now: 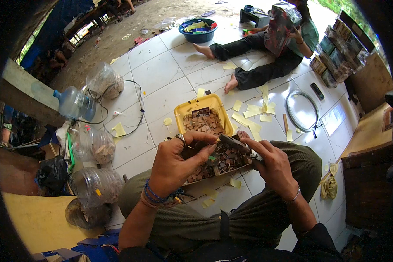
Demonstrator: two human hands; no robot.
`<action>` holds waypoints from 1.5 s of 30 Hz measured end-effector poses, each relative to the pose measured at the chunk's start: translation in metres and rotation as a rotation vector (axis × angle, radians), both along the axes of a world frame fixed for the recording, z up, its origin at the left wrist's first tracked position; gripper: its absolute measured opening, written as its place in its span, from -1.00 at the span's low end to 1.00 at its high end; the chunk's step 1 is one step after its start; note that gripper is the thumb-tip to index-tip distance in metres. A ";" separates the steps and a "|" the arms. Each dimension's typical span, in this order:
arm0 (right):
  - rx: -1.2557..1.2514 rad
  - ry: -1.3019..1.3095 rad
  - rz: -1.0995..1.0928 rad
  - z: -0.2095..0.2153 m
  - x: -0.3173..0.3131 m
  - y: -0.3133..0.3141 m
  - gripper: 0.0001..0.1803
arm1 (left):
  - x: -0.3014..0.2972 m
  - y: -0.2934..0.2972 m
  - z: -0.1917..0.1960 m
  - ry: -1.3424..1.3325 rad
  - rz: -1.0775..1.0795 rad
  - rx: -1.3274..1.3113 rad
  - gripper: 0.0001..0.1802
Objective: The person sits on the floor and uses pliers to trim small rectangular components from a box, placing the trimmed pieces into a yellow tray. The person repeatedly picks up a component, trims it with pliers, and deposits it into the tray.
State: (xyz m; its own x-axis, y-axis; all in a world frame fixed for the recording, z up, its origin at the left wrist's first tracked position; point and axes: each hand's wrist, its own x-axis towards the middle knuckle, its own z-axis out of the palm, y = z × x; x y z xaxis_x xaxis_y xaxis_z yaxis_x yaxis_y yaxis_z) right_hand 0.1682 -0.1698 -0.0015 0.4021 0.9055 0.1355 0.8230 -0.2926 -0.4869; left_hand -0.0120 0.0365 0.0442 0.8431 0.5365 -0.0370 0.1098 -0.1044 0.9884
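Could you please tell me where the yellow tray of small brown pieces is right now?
In the head view, the yellow tray lies on the white tiled floor at centre, just beyond the left hand and right hand, before the seated person's bare feet.
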 end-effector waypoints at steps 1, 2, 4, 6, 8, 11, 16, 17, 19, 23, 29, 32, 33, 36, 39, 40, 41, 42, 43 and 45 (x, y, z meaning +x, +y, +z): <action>-0.007 0.011 0.002 0.000 0.000 0.000 -0.23 | 0.000 0.000 -0.001 -0.031 -0.010 0.016 -0.77; -0.020 0.020 0.001 0.000 0.000 0.000 -0.25 | 0.000 0.000 -0.001 -0.032 -0.010 0.029 -0.77; -0.019 0.037 0.004 -0.001 0.000 0.000 -0.26 | 0.000 0.001 -0.001 -0.011 -0.022 0.033 -0.76; 0.008 0.041 0.013 -0.001 -0.001 0.001 -0.27 | -0.002 0.002 0.000 0.032 -0.046 0.016 -0.75; 0.000 0.059 0.012 -0.001 -0.002 0.000 -0.28 | -0.002 0.001 0.000 0.025 -0.048 0.012 -0.75; 0.024 0.092 0.001 -0.004 -0.003 0.000 -0.30 | 0.000 0.000 0.000 0.013 -0.041 0.020 -0.78; 0.019 0.085 0.004 -0.008 -0.006 -0.001 -0.34 | 0.004 -0.006 0.000 -0.001 0.013 0.064 -0.78; 0.024 0.092 0.007 -0.008 -0.007 -0.001 -0.34 | 0.006 -0.007 -0.002 -0.031 0.033 0.073 -0.77; 0.037 0.134 0.018 -0.006 -0.009 0.000 -0.39 | 0.007 -0.006 -0.004 -0.050 0.039 0.078 -0.74; -0.126 0.651 0.127 0.010 0.000 -0.005 -0.54 | 0.007 0.007 -0.006 -0.068 -0.100 0.104 -0.63; -0.255 1.038 0.314 0.019 0.010 -0.014 -0.65 | -0.004 0.017 -0.001 -0.049 -0.232 0.210 -0.49; -0.074 0.746 0.161 0.014 0.008 -0.012 -0.60 | 0.003 0.013 0.000 -0.063 -0.208 0.332 -0.48; 0.017 0.687 0.074 0.013 0.007 -0.011 -0.58 | 0.005 0.012 0.001 -0.076 -0.203 0.386 -0.48; 0.111 0.752 -0.209 0.016 0.014 -0.012 -0.55 | 0.017 0.012 0.000 -0.043 -0.194 0.489 -0.56; 0.359 1.080 -0.214 0.024 0.017 -0.016 -0.53 | 0.030 0.020 -0.013 0.074 -0.415 0.691 -0.65; 0.370 1.150 -0.271 0.027 0.018 -0.017 -0.52 | 0.037 0.018 -0.025 0.098 -0.465 0.598 -0.70; 0.401 1.214 -0.299 0.030 0.018 -0.017 -0.51 | 0.046 0.017 -0.040 0.063 -0.569 0.622 -0.75; 0.437 1.281 -0.325 0.033 0.018 -0.017 -0.50 | 0.053 0.017 -0.056 0.022 -0.663 0.650 -0.79; 0.434 1.294 -0.397 0.035 0.017 -0.016 -0.47 | 0.061 0.016 -0.075 0.048 -0.694 0.625 -0.80; 0.475 1.503 -0.464 0.040 0.018 -0.015 -0.47 | 0.077 0.016 -0.117 0.124 -0.759 0.573 -0.80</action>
